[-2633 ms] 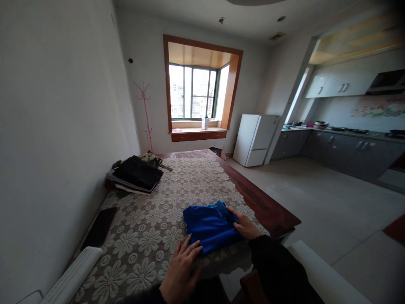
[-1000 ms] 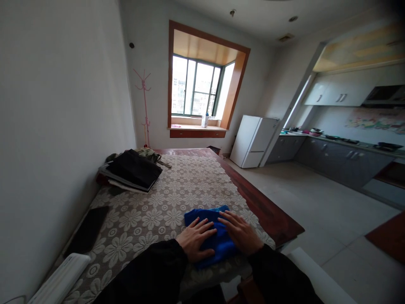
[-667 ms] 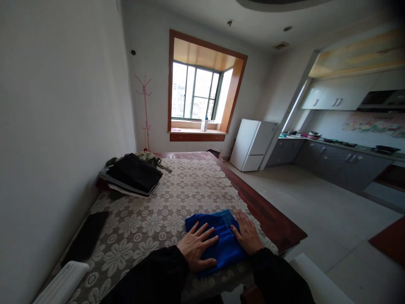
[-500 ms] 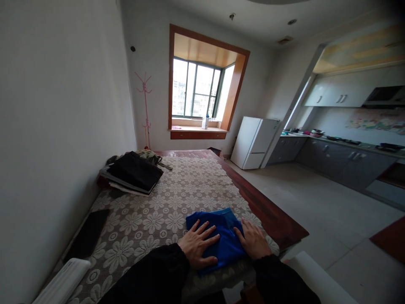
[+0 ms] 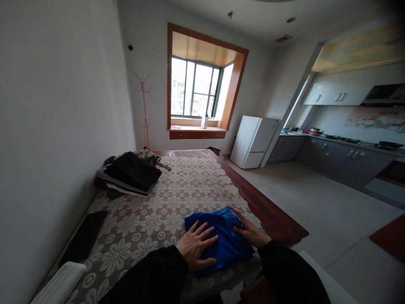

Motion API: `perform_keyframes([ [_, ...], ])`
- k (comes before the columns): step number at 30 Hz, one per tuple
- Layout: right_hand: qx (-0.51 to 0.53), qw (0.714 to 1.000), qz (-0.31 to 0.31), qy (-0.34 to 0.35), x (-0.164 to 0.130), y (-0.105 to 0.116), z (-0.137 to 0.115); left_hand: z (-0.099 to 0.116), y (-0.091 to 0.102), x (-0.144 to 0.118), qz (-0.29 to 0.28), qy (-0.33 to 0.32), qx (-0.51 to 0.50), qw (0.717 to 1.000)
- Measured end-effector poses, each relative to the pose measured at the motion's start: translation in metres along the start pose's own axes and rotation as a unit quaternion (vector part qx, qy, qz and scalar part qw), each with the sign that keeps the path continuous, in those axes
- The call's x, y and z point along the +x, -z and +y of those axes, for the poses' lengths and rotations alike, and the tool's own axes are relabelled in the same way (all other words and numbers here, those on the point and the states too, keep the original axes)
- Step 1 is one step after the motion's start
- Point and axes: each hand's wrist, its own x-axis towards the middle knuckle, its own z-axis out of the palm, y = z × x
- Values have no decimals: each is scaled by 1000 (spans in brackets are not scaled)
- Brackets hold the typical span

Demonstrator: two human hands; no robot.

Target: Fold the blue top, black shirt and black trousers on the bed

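While both black sleeves enter from the bottom edge, the left hand lies flat, fingers spread, on the folded blue garment; its grip is wide and clasps nothing. The right hand rests against the garment's right edge, fingers extended along the fold, grip likewise wide. The garment sits at the near right of the desk, on a floral lace tablecloth. A white bar-shaped object and a dark flat item lie near the left wall. Farther back, a stack of dark folded clothes rests on the cloth. Beyond stand a white refrigerator and a bay window.
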Motion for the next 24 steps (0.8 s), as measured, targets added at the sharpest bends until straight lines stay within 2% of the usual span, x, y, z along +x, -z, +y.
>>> perform_keyframes([
  [4,66,981,-184,-9,15,23,3,-1,0,0,0,-5,-4,1000],
  [9,89,965,-246,-4,39,50,-7,-3,1,0,14,4,-36,999],
  [13,82,956,-283,-14,80,75,-26,-9,-1,3,100,49,-34,993],
  [15,55,965,-254,-15,110,86,-30,-14,-6,5,142,89,-31,985],
  [17,1,982,-183,-35,141,95,-28,-19,-11,7,163,126,-30,978],
  [19,-54,990,-111,-69,168,100,-20,-23,-16,8,157,151,-27,976],
  [21,-95,989,-65,-89,187,104,-8,-25,-20,7,135,160,-21,978],
  [24,-146,985,-10,-93,199,106,15,-27,-23,5,106,151,-14,983],
])
